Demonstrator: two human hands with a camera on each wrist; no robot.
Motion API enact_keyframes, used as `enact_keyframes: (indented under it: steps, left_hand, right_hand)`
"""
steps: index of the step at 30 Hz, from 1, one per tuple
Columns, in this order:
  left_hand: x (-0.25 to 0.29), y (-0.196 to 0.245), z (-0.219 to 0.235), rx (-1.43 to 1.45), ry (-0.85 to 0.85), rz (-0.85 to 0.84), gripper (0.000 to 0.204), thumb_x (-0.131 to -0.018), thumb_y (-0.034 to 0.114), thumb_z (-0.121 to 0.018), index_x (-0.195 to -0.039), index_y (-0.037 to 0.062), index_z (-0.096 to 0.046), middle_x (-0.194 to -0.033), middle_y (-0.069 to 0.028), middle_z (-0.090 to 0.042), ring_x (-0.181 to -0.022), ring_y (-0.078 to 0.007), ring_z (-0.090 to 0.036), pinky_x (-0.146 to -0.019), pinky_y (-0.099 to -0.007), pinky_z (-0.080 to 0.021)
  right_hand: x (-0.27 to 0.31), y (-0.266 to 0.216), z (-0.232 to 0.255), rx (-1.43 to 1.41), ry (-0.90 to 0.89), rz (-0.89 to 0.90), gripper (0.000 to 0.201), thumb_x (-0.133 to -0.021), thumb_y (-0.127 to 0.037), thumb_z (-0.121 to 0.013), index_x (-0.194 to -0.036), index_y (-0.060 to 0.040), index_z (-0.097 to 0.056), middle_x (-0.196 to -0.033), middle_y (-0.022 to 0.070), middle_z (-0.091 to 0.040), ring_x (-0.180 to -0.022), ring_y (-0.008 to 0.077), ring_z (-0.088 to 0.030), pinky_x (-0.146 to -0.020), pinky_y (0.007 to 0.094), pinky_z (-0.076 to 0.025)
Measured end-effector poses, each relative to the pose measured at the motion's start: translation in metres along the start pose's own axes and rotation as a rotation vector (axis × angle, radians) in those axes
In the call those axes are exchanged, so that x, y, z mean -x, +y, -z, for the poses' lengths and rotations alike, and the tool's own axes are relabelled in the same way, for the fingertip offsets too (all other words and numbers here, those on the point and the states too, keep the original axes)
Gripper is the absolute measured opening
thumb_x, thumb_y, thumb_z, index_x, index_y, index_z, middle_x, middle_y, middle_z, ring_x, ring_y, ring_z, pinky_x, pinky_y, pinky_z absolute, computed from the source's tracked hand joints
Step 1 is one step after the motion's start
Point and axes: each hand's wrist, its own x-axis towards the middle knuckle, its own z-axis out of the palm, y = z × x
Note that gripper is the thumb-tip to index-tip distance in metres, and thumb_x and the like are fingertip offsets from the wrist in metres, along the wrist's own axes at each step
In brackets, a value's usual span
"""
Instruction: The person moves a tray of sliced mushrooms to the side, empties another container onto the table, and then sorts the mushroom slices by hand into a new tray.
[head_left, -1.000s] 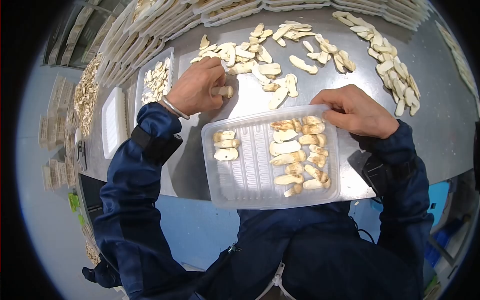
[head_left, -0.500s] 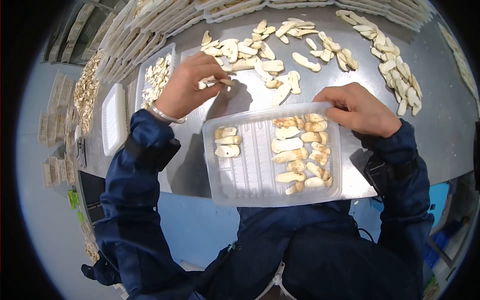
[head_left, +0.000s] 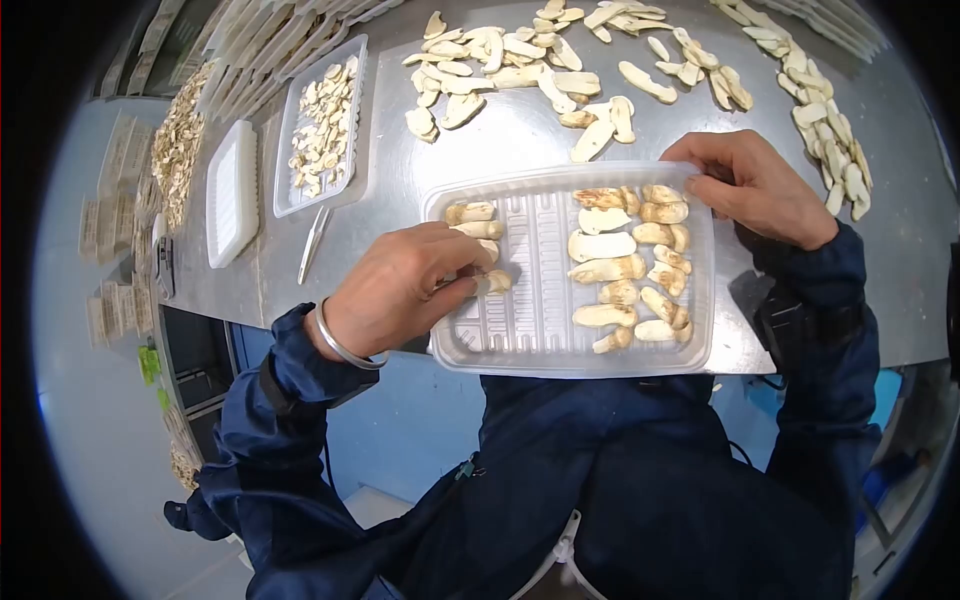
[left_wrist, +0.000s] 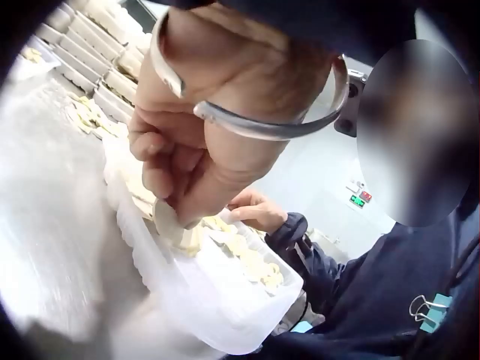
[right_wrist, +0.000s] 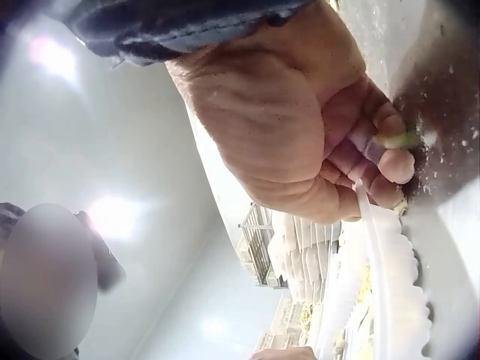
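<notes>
A translucent plastic tray lies tilted at the table's front edge, with mushroom slices in two columns on its right side and a short column at its left. My left hand is over the tray's left part, pinching a mushroom slice below that short column; in the left wrist view the left hand holds a pale slice between thumb and fingers. With thumb and curled fingers my right hand grips the tray's far right corner; the right wrist view shows the right hand pinching the rim.
Loose slices are spread over the metal table beyond the tray, with a long row at the right. At the left are a tray of small pieces, a white tray, tweezers and stacked trays.
My left hand has come from beyond the tray, near the loose slices, down to its left part with the slice. The right hand keeps its grip on the corner. The head view has shifted.
</notes>
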Motion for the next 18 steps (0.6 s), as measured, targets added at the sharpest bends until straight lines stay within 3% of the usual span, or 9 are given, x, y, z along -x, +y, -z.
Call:
enact_keyframes:
  steps: [4,7,10,13,18]
  left_hand:
    - [-0.001,0.003,0.000,-0.059,0.025,0.030,0.020,-0.078,-0.001,-0.072,-0.096,0.0034,-0.065,-0.084,-0.0105,-0.063,-0.077,-0.0266,-0.063,-0.069,-0.0356,-0.050]
    - [0.000,0.001,0.000,-0.158,0.151,-0.089,0.016,-0.078,0.000,-0.072,-0.092,0.0028,-0.065,-0.081,-0.0092,-0.061,-0.075,-0.0245,-0.062,-0.067,-0.0340,-0.049]
    - [-0.005,-0.005,0.012,-0.173,0.331,-0.012,0.013,-0.077,0.002,-0.070,-0.088,0.0031,-0.063,-0.082,-0.0116,-0.059,-0.078,-0.0317,-0.061,-0.068,-0.0379,-0.049]
    - [-0.029,-0.031,0.034,-0.178,0.446,0.153,0.015,-0.078,0.009,-0.074,-0.088,0.0021,-0.065,-0.085,-0.0107,-0.062,-0.079,-0.0293,-0.062,-0.067,-0.0355,-0.049]
    - [-0.073,-0.068,0.034,-0.324,0.502,0.015,0.025,-0.078,0.018,-0.077,-0.092,0.0009,-0.066,-0.087,-0.0110,-0.062,-0.077,-0.0270,-0.060,-0.068,-0.0353,-0.047]
  right_hand:
    - [0.000,0.000,0.000,-0.023,-0.001,-0.012,0.029,-0.085,-0.010,-0.054,-0.109,0.0048,-0.063,-0.074,-0.0034,-0.054,-0.063,0.0031,-0.045,-0.056,0.0211,-0.035]
    - [0.001,0.000,0.000,-0.042,0.001,-0.019,0.029,-0.086,-0.009,-0.054,-0.110,0.0051,-0.063,-0.074,-0.0036,-0.054,-0.063,0.0030,-0.045,-0.056,0.0210,-0.035]
    - [0.001,0.000,0.000,-0.057,-0.003,-0.014,0.030,-0.086,-0.009,-0.054,-0.110,0.0055,-0.063,-0.074,-0.0037,-0.055,-0.063,0.0030,-0.045,-0.056,0.0210,-0.036]
    - [0.000,0.001,-0.001,-0.068,-0.006,-0.014,0.030,-0.086,-0.009,-0.054,-0.110,0.0059,-0.063,-0.075,-0.0033,-0.055,-0.063,0.0033,-0.045,-0.056,0.0212,-0.035]
    - [0.002,-0.001,0.000,-0.056,0.006,-0.002,0.031,-0.085,-0.011,-0.054,-0.109,0.0068,-0.063,-0.072,-0.0015,-0.055,-0.061,0.0046,-0.043,-0.054,0.0234,-0.033]
